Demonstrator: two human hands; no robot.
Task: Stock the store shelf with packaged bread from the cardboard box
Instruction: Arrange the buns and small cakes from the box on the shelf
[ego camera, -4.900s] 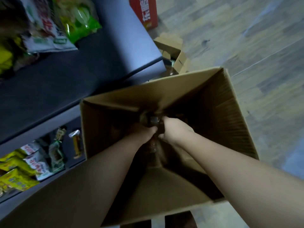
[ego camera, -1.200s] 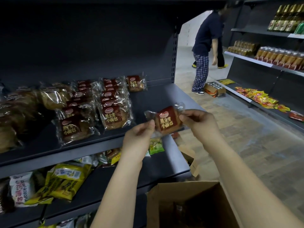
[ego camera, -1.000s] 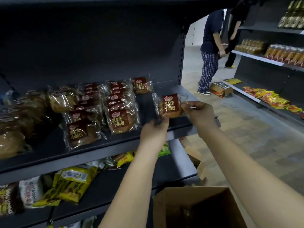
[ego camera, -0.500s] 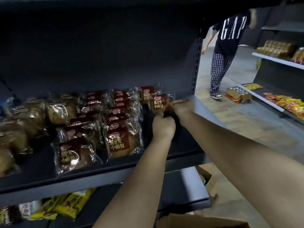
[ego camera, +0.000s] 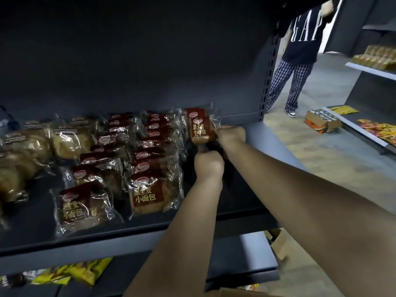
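A bread packet (ego camera: 201,131) with a dark red label stands tilted at the back of the dark shelf (ego camera: 270,144), right of the rows of same-label packets (ego camera: 147,189). My right hand (ego camera: 231,135) pinches the packet's right edge. Just in front of it, my left hand (ego camera: 209,163) has its fingers curled at the near end of the wrapper. Another packet leans right behind the held one. Only a sliver of the cardboard box (ego camera: 237,293) shows at the bottom edge.
Paler buns in clear wrap (ego camera: 64,142) fill the shelf's left side. Yellow snack bags (ego camera: 70,273) lie on the shelf below. A person in checked trousers (ego camera: 293,82) stands in the aisle near a box of cans (ego camera: 322,122). More stocked shelves line the right.
Both hands lifted the packet out of the box and carried it up to the back of the shelf. In the last half second they set it against the rear packet.
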